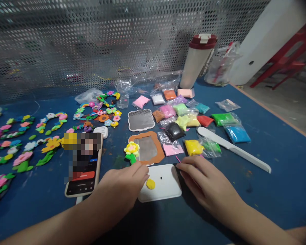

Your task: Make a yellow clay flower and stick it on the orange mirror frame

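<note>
A small white board (167, 189) lies in front of me, bearing a flattened yellow clay piece (150, 184) and a tiny black dot (161, 178). My left hand (127, 185) is at the board's left edge with its fingers pressed together; whatever they hold is hidden. By the right edge, my right hand (206, 178) is closed, a thin pink stick (177, 159) poking out at its fingertips. Just beyond the board is a wavy mirror (148, 148) framed partly in brown clay (158, 151). A yellow clay flower (132, 148) with green leaves sits on its left side.
Left of my hands lies a phone (83, 180), with several flowery clay frames (51, 120) beyond it. Bagged coloured clay (174, 131), another wavy mirror (141, 120) and a white comb (234, 149) spread behind and right. A tumbler (196, 63) stands near the mesh panel (91, 44).
</note>
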